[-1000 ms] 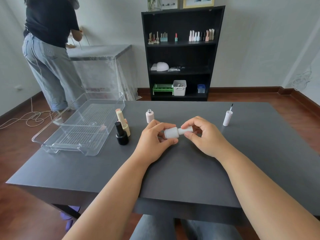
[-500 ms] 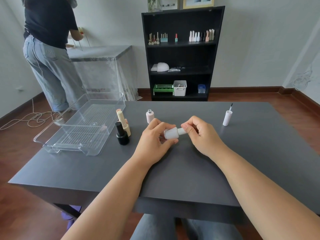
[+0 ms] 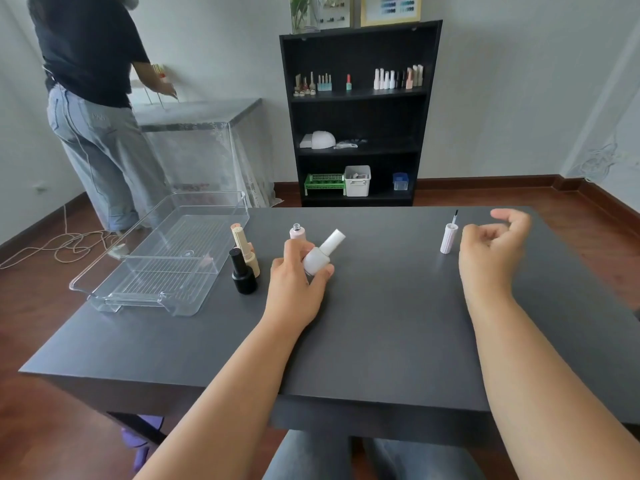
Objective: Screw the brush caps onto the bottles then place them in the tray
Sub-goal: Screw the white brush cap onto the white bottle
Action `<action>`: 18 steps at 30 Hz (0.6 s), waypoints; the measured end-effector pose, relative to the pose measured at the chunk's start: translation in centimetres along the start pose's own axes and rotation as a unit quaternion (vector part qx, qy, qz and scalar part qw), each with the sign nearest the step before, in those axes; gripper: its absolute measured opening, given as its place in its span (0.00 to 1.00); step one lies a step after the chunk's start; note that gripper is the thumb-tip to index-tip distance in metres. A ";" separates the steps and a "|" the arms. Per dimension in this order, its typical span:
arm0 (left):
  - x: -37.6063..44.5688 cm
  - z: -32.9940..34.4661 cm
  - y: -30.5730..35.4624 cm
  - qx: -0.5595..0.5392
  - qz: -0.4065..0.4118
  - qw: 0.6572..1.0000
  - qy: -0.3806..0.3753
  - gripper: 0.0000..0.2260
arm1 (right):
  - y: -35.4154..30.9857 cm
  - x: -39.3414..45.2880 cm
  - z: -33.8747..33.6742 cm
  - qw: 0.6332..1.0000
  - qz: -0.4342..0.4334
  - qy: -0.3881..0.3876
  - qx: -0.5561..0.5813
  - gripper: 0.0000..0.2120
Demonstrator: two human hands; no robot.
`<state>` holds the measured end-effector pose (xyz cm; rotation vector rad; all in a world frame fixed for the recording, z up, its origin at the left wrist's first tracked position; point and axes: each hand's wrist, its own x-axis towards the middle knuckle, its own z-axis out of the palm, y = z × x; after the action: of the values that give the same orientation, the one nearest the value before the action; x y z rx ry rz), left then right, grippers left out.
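My right hand (image 3: 491,251) has let go of the cap and moved away to the right; now it is loosely curled, holding nothing, just beside the pink brush cap (image 3: 449,238). Before, both hands held the white bottle (image 3: 320,255) lying sideways. Now only my left hand (image 3: 298,282) holds it, tilted with the cap pointing up and right.

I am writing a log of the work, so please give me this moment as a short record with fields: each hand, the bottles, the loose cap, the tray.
left hand: holds the capped white bottle, tilted
right hand: empty, half curled, beside the pink brush cap
pink brush cap: standing, brush up
open pink bottle: uncapped, on the dark table
black bottle: capped, on table
beige bottle: capped, on table
clear tray: no bottles inside
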<state>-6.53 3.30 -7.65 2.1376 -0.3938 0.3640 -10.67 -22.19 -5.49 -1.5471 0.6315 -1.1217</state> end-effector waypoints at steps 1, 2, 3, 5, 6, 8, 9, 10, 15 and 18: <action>0.0 -0.1 0.0 -0.007 -0.015 1.000 0.005 0.16 | 0.3 0.3 -0.1 1.000 0.010 0.001 -0.011 0.16; 0.0 -0.2 -0.1 -0.012 -0.031 0.999 0.012 0.15 | 0.6 0.5 -0.1 0.999 0.018 -0.007 -0.026 0.18; 0.0 -0.5 -0.2 -0.016 -0.048 0.999 0.021 0.15 | 0.9 0.6 -0.2 0.998 0.029 -0.022 -0.043 0.19; -0.2 -1.0 -0.4 -0.019 -0.081 0.996 0.041 0.16 | 1.5 0.7 -0.2 0.992 0.059 -0.068 -0.091 0.21; -0.3 -1.3 -0.4 -0.021 -0.095 0.994 0.049 0.16 | 1.7 0.8 -0.1 0.986 0.075 -0.092 -0.116 0.23; -0.5 -1.7 -0.4 -0.018 -0.112 0.992 0.058 0.16 | 2.2 0.9 0.1 0.973 0.097 -0.130 -0.161 0.27; -0.6 -1.8 -0.3 -0.014 -0.114 0.991 0.062 0.16 | 2.4 0.9 0.2 0.968 0.099 -0.138 -0.182 0.29; -0.6 -1.9 -0.2 -0.009 -0.110 0.992 0.066 0.16 | 2.5 1.0 0.3 0.965 0.096 -0.141 -0.201 0.30; -0.8 -2.0 0.2 0.029 -0.078 0.994 0.074 0.15 | 2.4 1.4 0.7 0.949 0.063 -0.146 -0.273 0.23; -1.2 -2.1 -0.1 0.053 -0.048 0.995 0.072 0.13 | 2.3 1.5 0.9 0.947 0.043 -0.148 -0.281 0.15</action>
<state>-7.77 5.27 -7.07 2.2080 -0.1927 0.4895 -8.89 -23.76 -7.14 -2.0990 0.8461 -0.6427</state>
